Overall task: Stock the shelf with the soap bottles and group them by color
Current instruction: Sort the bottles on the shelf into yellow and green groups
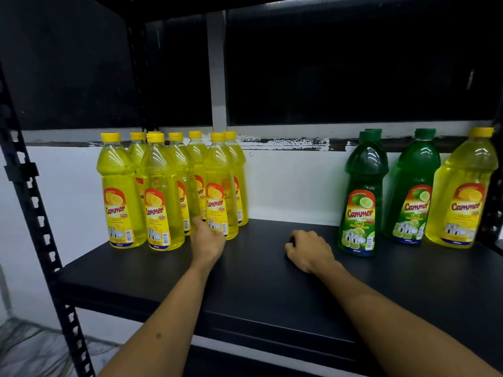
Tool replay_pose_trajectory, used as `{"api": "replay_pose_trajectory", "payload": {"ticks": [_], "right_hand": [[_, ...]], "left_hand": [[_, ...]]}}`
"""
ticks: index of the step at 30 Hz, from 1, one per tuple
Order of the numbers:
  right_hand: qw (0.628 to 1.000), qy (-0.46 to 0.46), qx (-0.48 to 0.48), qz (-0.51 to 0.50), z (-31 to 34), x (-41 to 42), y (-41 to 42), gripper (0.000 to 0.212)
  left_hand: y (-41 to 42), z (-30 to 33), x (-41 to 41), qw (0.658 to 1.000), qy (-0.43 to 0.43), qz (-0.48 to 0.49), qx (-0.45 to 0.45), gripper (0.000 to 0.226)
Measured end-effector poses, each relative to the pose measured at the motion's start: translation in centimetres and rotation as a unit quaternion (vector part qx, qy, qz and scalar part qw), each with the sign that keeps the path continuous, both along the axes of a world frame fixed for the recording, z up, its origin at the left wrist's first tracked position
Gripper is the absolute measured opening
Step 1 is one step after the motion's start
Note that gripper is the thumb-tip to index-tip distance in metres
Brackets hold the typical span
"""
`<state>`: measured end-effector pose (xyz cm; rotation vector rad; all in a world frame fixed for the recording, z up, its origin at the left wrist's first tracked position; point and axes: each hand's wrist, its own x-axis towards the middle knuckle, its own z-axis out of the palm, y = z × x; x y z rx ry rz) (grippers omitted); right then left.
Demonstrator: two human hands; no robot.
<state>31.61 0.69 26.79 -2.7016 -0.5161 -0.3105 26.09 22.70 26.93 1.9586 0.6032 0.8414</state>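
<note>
Several yellow soap bottles (163,197) stand grouped at the back left of the black shelf (258,289). My left hand (208,240) reaches to the base of the front right yellow bottle (220,191) and its fingers touch it; one finger points up between the bottles. On the right stand green bottles (360,197), (411,191), with another green cap (374,131) just visible behind the first. A lone yellow bottle (462,194) stands at the far right beside them. My right hand (307,250) rests on the shelf mid-way, fingers loosely curled, holding nothing.
A black perforated upright (35,202) runs down the left side and another one (494,213) stands at the right edge. The shelf above is dark. A white wall (294,186) backs the shelf. Bare shelf surface lies between the two bottle groups.
</note>
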Motion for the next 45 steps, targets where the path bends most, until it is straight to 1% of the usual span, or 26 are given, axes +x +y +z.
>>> {"api": "replay_pose_trajectory", "payload": {"ticks": [2, 5, 7, 8, 10, 12, 13, 15, 17, 23, 25, 29, 32, 35, 37, 39, 41, 43, 45], "right_hand": [[1.0, -0.003, 0.004, -0.005, 0.1, -0.2, 0.0, 0.028], [0.999, -0.023, 0.021, -0.009, 0.2, -0.6, -0.3, 0.026], [0.998, -0.043, 0.048, -0.008, 0.2, -0.9, -0.6, 0.024], [0.996, -0.052, 0.068, -0.006, 0.3, -1.1, -0.8, 0.024], [0.99, -0.064, 0.123, 0.001, 0.4, -1.5, -1.4, 0.023], [0.979, -0.073, 0.192, 0.0, 0.5, -1.9, -2.2, 0.021], [0.971, -0.079, 0.224, -0.006, 0.6, -2.0, -2.7, 0.02], [0.957, -0.093, 0.275, -0.023, 0.5, -2.1, -4.1, 0.02], [0.949, -0.106, 0.294, -0.041, 0.4, -2.2, -5.8, 0.019], [0.943, -0.13, 0.291, -0.096, 0.2, -2.3, -11.0, 0.017], [0.939, -0.13, 0.298, -0.11, 0.3, -2.5, -12.7, 0.016], [0.931, -0.11, 0.306, -0.169, 0.3, -2.2, -16.7, 0.016], [0.913, -0.096, 0.34, -0.206, 0.3, -1.7, -19.2, 0.015], [0.87, -0.082, 0.424, -0.24, 0.6, -1.3, -20.2, 0.016], [0.838, -0.074, 0.474, -0.259, 0.8, -0.8, -20.6, 0.023], [0.819, -0.083, 0.497, -0.276, 1.0, 0.0, -21.3, 0.037], [0.81, -0.092, 0.501, -0.29, 1.0, 1.0, -22.3, 0.049], [0.804, -0.093, 0.503, -0.303, 0.9, 2.2, -23.3, 0.06], [0.797, -0.097, 0.514, -0.303, 0.9, 3.2, -23.9, 0.064]], "left_hand": [[-0.3, 0.0, -0.6, 1.0, 0.01, 0.001, 0.007, 0.043], [-0.9, -0.2, -1.4, 0.999, 0.01, -0.026, 0.024, 0.04], [-1.6, -0.2, -2.0, 0.996, 0.023, -0.053, 0.071, 0.036], [-2.0, -0.3, -2.2, 0.99, 0.036, -0.067, 0.115, 0.034], [-3.0, -0.2, -2.6, 0.967, 0.073, -0.102, 0.222, 0.033], [-4.1, -0.3, -2.9, 0.936, 0.097, -0.148, 0.303, 0.028], [-4.6, -0.4, -2.9, 0.924, 0.106, -0.167, 0.327, 0.024], [-5.7, -0.4, -2.8, 0.911, 0.118, -0.185, 0.35, 0.021], [-7.0, -0.3, -2.7, 0.904, 0.118, -0.195, 0.361, 0.019], [-11.4, -0.1, -2.1, 0.893, 0.114, -0.232, 0.367, 0.018], [-12.9, 0.0, -1.8, 0.89, 0.112, -0.248, 0.365, 0.018], [-16.1, 0.1, -0.9, 0.883, 0.118, -0.276, 0.361, 0.02], [-18.1, 0.1, 0.2, 0.877, 0.142, -0.283, 0.361, 0.034], [-19.3, 0.2, 1.6, 0.874, 0.159, -0.29, 0.356, 0.051], [-19.8, 0.2, 2.4, 0.875, 0.161, -0.295, 0.349, 0.06], [-20.1, 0.1, 3.1, 0.872, 0.167, -0.3, 0.348, 0.068], [-20.0, -0.2, 3.7, 0.867, 0.177, -0.3, 0.356, 0.071], [-19.8, -0.5, 4.2, 0.865, 0.181, -0.297, 0.361, 0.069], [-19.7, -0.7, 4.5, 0.865, 0.18, -0.293, 0.365, 0.064]]}}
